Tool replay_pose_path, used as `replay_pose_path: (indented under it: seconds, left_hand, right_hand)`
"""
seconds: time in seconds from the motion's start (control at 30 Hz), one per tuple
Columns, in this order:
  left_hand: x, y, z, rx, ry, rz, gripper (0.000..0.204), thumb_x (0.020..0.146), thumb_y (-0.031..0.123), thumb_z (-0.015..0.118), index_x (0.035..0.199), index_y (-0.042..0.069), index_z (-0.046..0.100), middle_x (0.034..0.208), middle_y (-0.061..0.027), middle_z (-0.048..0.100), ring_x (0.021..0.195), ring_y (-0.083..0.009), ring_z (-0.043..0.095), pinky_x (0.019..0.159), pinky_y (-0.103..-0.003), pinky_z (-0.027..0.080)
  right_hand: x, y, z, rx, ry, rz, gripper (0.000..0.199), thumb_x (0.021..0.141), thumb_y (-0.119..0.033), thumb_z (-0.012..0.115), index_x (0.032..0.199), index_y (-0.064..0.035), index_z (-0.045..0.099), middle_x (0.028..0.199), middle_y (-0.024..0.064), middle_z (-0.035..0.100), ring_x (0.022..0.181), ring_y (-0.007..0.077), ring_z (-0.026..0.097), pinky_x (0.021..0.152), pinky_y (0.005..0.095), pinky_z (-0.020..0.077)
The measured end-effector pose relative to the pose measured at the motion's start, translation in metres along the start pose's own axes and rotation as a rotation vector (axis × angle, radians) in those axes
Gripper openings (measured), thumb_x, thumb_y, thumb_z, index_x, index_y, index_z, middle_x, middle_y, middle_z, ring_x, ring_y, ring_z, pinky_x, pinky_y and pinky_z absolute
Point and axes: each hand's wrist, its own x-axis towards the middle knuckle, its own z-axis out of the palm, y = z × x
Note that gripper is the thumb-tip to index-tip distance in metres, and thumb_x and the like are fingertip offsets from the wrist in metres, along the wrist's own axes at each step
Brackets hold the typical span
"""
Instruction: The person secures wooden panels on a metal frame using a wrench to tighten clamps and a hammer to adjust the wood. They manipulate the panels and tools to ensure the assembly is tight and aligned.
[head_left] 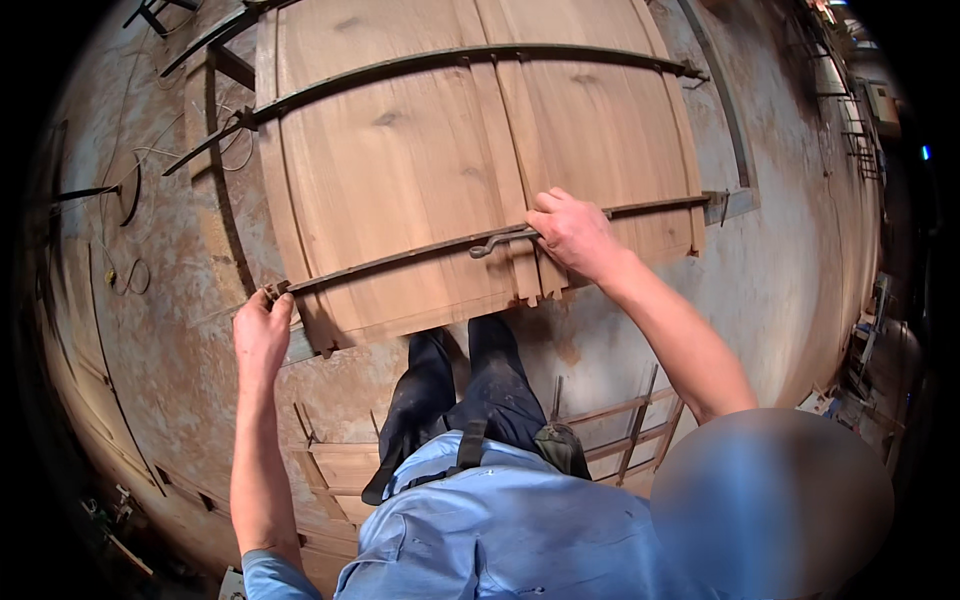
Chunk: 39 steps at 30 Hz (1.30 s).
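Note:
A long metal bar clamp (400, 258) lies across the near part of a wide wooden panel (400, 190). My left hand (262, 325) is closed at the clamp's left end, thumb and fingers pinching its end piece. My right hand (575, 238) is wrapped round a ring spanner (492, 243), whose bent ring end sticks out to the left of the fist. That fist rests over the bar, right of the panel's middle seam. Whether it also grips the bar is hidden. A second bar clamp (400, 66) spans the panel farther off.
Metal supports (222, 190) stand beneath the panel at the left, and another rail (720, 90) runs along the right. Loose cables (125, 275) lie on the stained floor at the left. Behind my legs is a wooden frame with metal bars (635, 430).

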Motion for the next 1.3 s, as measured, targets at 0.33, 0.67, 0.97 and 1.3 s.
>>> replay_pose_path:
  seconds: [0.33,0.67,0.97,1.3]
  left_hand:
    - [0.010,0.003,-0.019,0.088,-0.172,0.041,0.037,0.082,0.016,0.055,0.110,-0.007,0.063,0.078,-0.0196,0.067,0.072,-0.0263,0.068,0.067,-0.037,0.052]
    - [0.002,0.016,-0.007,-0.201,-0.095,-0.156,0.051,0.085,0.015,0.054,0.129,-0.010,0.053,0.081,-0.0122,0.068,0.070,-0.0152,0.067,0.061,-0.031,0.055]
    - [0.008,0.008,-0.014,0.031,-0.127,-0.018,0.030,0.079,0.019,0.053,0.091,-0.006,0.064,0.082,-0.0277,0.065,0.080,-0.0404,0.065,0.075,-0.046,0.052]
    - [0.002,0.000,-0.026,0.158,-0.121,0.256,0.019,0.080,0.007,0.050,0.095,-0.003,0.056,0.078,-0.0291,0.059,0.080,-0.0477,0.057,0.069,-0.051,0.045]
  right_hand:
    - [0.001,0.004,0.005,0.008,0.030,-0.024,0.003,0.078,-0.010,0.059,0.076,-0.0090,0.061,0.084,0.0053,0.055,0.088,0.0237,0.059,0.063,0.0370,0.0561]
    - [0.002,0.005,0.002,0.033,0.083,-0.056,0.004,0.076,-0.010,0.059,0.074,-0.0089,0.057,0.079,0.0058,0.052,0.082,0.0240,0.057,0.061,0.0371,0.0536]
    - [0.001,0.004,0.006,-0.037,-0.001,-0.061,0.006,0.072,-0.008,0.061,0.076,-0.0075,0.057,0.083,0.0078,0.054,0.086,0.0252,0.058,0.063,0.0378,0.0540]
    - [0.010,-0.006,0.001,-0.045,0.006,-0.097,0.018,0.066,-0.006,0.069,0.079,-0.0063,0.056,0.083,0.0083,0.053,0.084,0.0259,0.057,0.066,0.0375,0.0518]
